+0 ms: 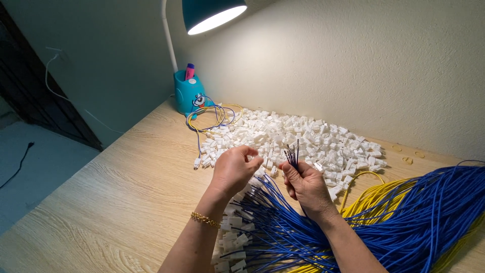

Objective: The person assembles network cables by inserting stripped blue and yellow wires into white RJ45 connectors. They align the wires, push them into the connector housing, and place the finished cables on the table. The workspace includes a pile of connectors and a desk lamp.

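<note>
Blue wires [292, 154] upright (pinched), right hand [305, 184]

Pale matt wood-grain desk [116, 202], heap of small white hard-plastic connectors [303, 136], smooth slightly shiny plastic-coated blue wires [419, 212] and yellow wires [374, 197], plus a glossy teal plastic lamp [194, 93].

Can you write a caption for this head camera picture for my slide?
Under a desk lamp, the right hand holds a bunch of blue wires while the left hand pinches a small white plastic piece.

Home workbench: desk lamp [212, 15], white connectors [303, 136], wire bundles [429, 212].
</note>
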